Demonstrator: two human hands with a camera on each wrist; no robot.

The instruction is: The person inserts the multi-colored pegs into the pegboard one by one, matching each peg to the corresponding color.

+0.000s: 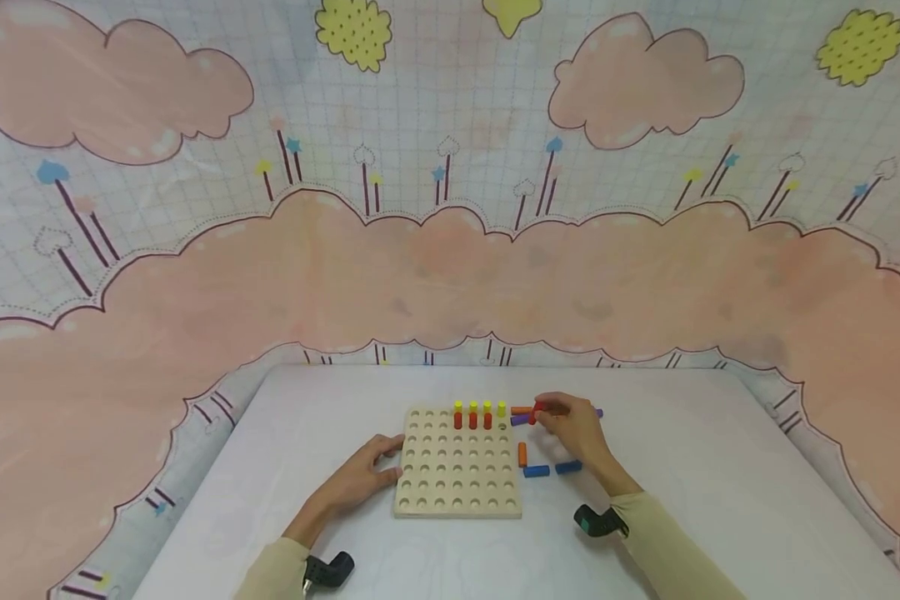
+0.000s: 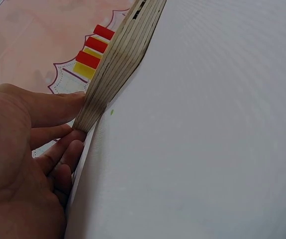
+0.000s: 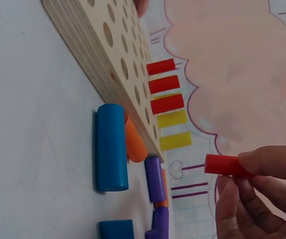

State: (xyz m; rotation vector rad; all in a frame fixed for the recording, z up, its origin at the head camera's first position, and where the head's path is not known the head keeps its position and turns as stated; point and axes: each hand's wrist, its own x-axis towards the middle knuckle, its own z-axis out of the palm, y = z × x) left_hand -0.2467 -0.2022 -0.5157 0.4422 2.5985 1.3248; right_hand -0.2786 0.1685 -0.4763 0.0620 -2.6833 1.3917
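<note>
A light wooden peg board with rows of round holes lies in the middle of the table. Several yellow pegs stand upright in its far row towards the right, with three red pegs in the row just nearer. My left hand touches the board's left edge with thumb and fingertips; in the left wrist view the board's layered side meets them. Above the table, just right of the board's far right corner, my right hand pinches another red peg between thumb and fingers.
Right of the board lie loose pegs: blue pegs near its lower right, an orange peg close by its side, and purple pegs with another orange one by the far corner. A patterned cloth rises behind the table.
</note>
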